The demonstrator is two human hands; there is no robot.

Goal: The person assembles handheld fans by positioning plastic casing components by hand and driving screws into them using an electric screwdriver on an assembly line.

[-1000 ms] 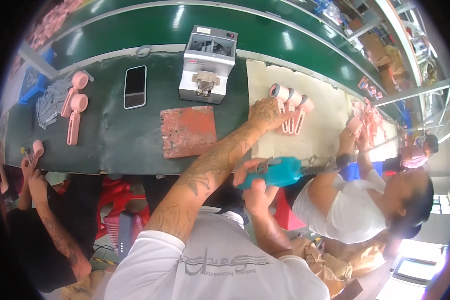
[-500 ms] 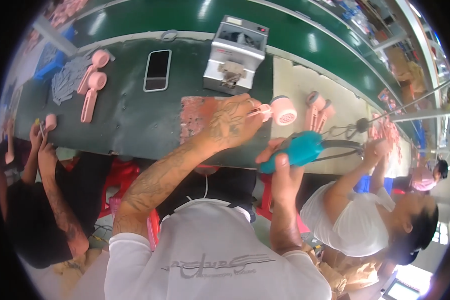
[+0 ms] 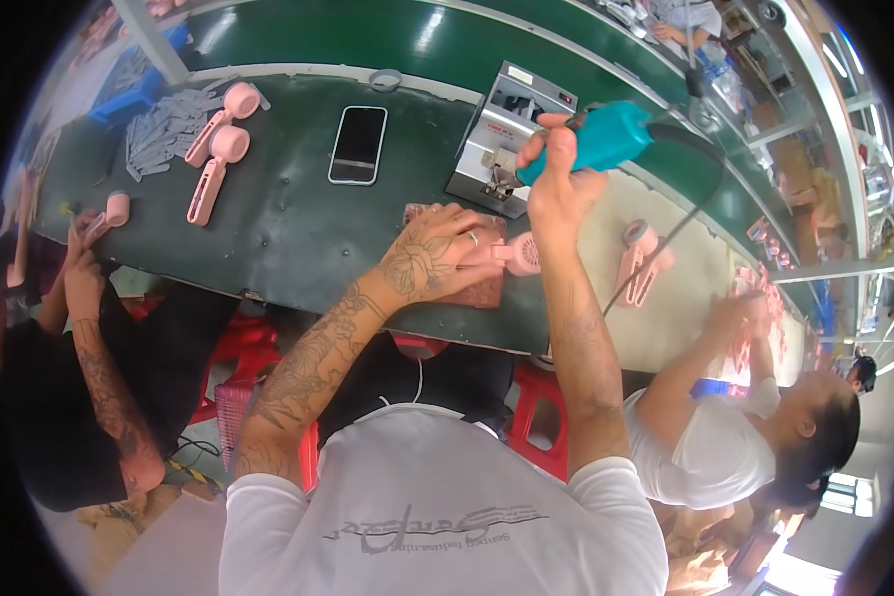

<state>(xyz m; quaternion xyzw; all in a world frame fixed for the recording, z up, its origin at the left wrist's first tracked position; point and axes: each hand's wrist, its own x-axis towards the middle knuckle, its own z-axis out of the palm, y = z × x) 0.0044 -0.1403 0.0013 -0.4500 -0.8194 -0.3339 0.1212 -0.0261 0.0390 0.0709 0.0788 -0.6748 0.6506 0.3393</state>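
My left hand (image 3: 435,256) presses a pink handheld fan housing (image 3: 522,254) down on a worn reddish pad (image 3: 482,294). Its round grilled head sticks out to the right of my fingers, which hide most of the handle. My right hand (image 3: 560,171) is wrapped round a teal electric screwdriver (image 3: 614,135), raised over the bench, with its cord running off to the right. The driver's front end is at the lower front of a grey screw-feeder machine (image 3: 512,124); whether the tip touches it I cannot tell.
Two pink housings (image 3: 209,174) and a heap of grey strips (image 3: 169,127) lie at the left, near a blue bin (image 3: 129,89). A phone (image 3: 359,146) lies mid-bench. More pink housings (image 3: 642,260) rest at the right. Co-workers sit on both sides.
My right hand has lifted the screwdriver up and away from me to the feeder. My left hand has lowered the fan housing onto the pad, moving slightly left.
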